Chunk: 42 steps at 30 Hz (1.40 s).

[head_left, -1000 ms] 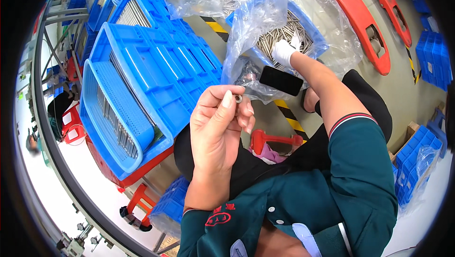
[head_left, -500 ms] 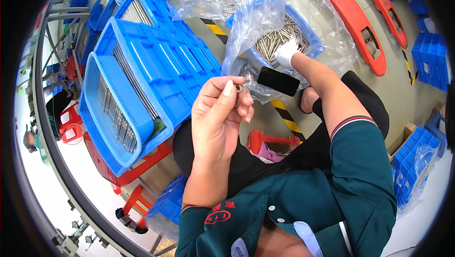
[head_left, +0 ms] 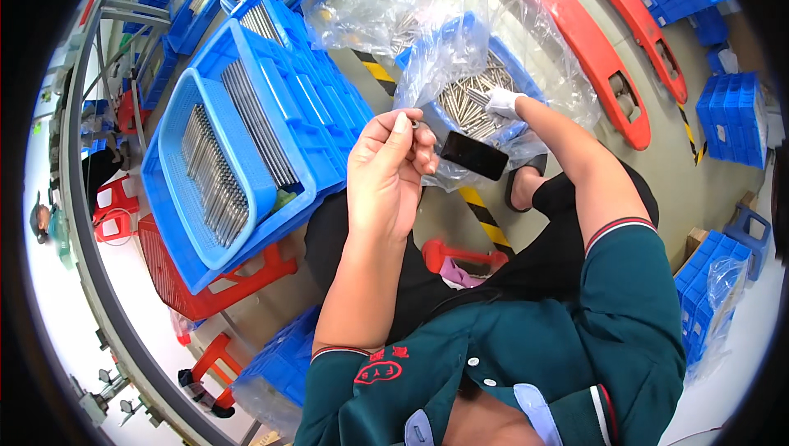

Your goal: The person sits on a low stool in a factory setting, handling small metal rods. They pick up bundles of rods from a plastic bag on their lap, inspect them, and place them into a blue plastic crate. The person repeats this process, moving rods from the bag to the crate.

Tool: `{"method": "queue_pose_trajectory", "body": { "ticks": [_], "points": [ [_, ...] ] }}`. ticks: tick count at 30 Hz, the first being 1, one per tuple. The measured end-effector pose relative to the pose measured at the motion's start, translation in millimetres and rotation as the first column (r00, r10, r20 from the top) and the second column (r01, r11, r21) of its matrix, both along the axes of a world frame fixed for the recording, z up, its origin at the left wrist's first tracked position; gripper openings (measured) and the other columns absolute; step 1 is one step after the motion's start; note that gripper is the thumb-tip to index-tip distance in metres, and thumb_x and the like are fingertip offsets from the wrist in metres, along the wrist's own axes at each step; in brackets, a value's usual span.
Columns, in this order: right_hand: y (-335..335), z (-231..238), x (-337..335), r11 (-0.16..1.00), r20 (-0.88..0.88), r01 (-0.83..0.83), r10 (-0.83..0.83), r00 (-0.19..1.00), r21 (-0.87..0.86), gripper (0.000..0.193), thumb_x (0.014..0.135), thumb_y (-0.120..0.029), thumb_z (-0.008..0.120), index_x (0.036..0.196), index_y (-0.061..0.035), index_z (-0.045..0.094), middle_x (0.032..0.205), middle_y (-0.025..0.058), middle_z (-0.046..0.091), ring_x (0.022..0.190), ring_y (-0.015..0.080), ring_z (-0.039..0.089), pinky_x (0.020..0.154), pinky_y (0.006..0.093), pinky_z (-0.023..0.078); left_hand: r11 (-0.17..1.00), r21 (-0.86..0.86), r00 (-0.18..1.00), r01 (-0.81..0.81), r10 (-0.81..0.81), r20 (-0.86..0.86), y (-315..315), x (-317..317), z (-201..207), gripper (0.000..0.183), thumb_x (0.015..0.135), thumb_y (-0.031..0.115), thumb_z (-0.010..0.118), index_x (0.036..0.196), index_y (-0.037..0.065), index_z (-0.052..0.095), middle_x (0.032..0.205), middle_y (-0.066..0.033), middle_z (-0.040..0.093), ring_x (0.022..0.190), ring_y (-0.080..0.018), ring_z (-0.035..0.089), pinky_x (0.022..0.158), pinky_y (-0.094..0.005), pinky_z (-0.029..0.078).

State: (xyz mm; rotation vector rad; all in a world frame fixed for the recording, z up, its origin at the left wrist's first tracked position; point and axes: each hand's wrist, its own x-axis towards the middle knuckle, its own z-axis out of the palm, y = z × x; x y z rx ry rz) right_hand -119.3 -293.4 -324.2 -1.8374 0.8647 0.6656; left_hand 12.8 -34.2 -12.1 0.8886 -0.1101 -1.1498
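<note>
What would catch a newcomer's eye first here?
Probably the bare left hand, raised mid-picture, pinching a small metal piece. Then the white-gloved right hand, over metal pins in a blue bin. Stacked blue crates at left and long red bars at upper right also stand out.

One bare hand (head_left: 390, 154), one gloved hand (head_left: 504, 103), one phone (head_left: 474, 156), two pallet-truck forks (head_left: 575, 43)

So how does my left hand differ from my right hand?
The left hand is bare, while the right hand wears a white glove. The left hand is raised, pinching a small metal piece; the right hand is down at the metal rods in the blue bin, and whether it grips any is unclear. Both arms come from short green sleeves.
</note>
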Motion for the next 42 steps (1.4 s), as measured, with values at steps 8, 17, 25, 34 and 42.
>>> {"method": "queue_pose_trajectory", "body": {
  "ticks": [8,17,25,34,42],
  "points": [
    [36.0,176.2,23.6,0.357,0.221,0.132,-0.786,0.578,0.925,0.020,0.086,-0.010,0.059,0.103,-0.0009,0.055,0.082,0.0047,0.059,0.074,0.0167,0.060,0.063,0.0331,0.051,0.980,-0.075,0.981,-0.182,0.176,-0.078,-13.1,-1.0,-14.2,0.019,0.095,0.020,0.052,0.097,0.002,0.055,0.077,-0.0059,0.059,0.062,-0.0111,0.052,0.058,-0.0264,0.046],
    [101.9,338.6,12.8,0.721,0.391,0.116,-0.495,0.776,0.683,0.010,0.086,-0.013,0.057,0.090,-0.0042,0.057,0.076,0.0048,0.059,0.062,0.0103,0.056,0.041,0.0198,0.038,0.916,-0.010,0.916,-0.401,0.401,0.017,-23.6,11.5,-17.4,0.023,0.098,0.029,0.045,0.094,0.008,0.053,0.094,-0.0101,0.064,0.085,-0.0191,0.061,0.071,-0.0311,0.048],
    [110.2,404.4,19.0,0.595,0.161,-0.568,0.758,0.632,-0.569,0.026,0.074,-0.023,0.060,0.090,-0.0022,0.064,0.074,0.0143,0.064,0.063,0.0275,0.060,0.062,0.0393,0.048,0.913,-0.408,0.934,-0.002,-0.144,-0.328,-32.5,-4.1,-19.1,0.024,0.097,0.028,0.042,0.092,0.008,0.055,0.104,-0.0123,0.064,0.106,-0.0288,0.057,0.092,-0.0444,0.044],
    [157.1,457.9,68.6,0.306,-0.257,-0.658,0.746,0.615,-0.688,0.020,0.071,-0.008,0.058,0.088,-0.0032,0.068,0.085,0.0171,0.067,0.080,0.0314,0.065,0.070,0.0383,0.051,0.899,-0.438,0.842,0.010,-0.244,-0.480,-29.4,-9.6,-5.9,0.029,0.088,0.018,0.052,0.110,0.000,0.056,0.100,-0.0097,0.065,0.084,-0.0219,0.062,0.080,-0.0363,0.049],
    [172.1,462.6,52.2,0.253,-0.129,-0.456,0.745,0.655,-0.853,0.021,0.078,-0.018,0.058,0.092,-0.0033,0.062,0.087,0.0180,0.064,0.080,0.0330,0.063,0.071,0.0411,0.050,0.922,-0.380,0.903,-0.070,-0.103,-0.417,-20.9,6.7,-10.6,0.027,0.098,0.031,0.040,0.093,0.009,0.055,0.088,-0.0077,0.063,0.073,-0.0212,0.058,0.061,-0.0325,0.044]
  ]
}}
